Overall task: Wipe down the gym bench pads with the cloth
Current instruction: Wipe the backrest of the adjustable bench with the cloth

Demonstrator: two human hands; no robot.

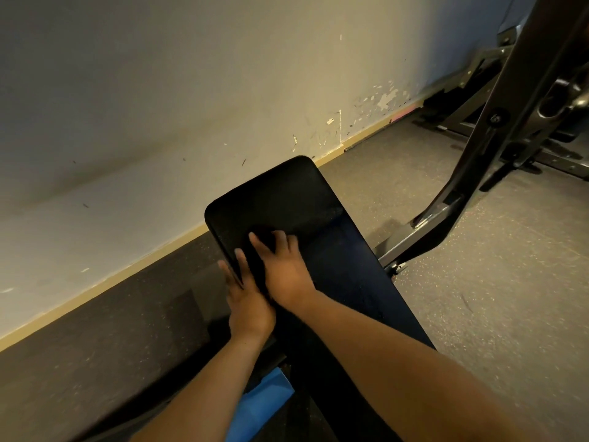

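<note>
A long black bench pad (306, 199) runs from the bottom centre up toward the wall. A dark cloth (259, 240) lies on the pad's near-left part and is hard to tell apart from the pad. My right hand (283, 266) presses down on the cloth, with its fingers curled over it and the thumb stretched out to the left. My left hand (247, 304) holds the pad's left edge just beside the right hand, one digit on top and the others past the edge.
A scuffed pale wall (159, 106) with a yellow skirting board runs close along the bench's left side. A dark metal machine frame (497, 122) stands to the right on the speckled rubber floor (478, 282). Under the bench lies something blue (261, 397).
</note>
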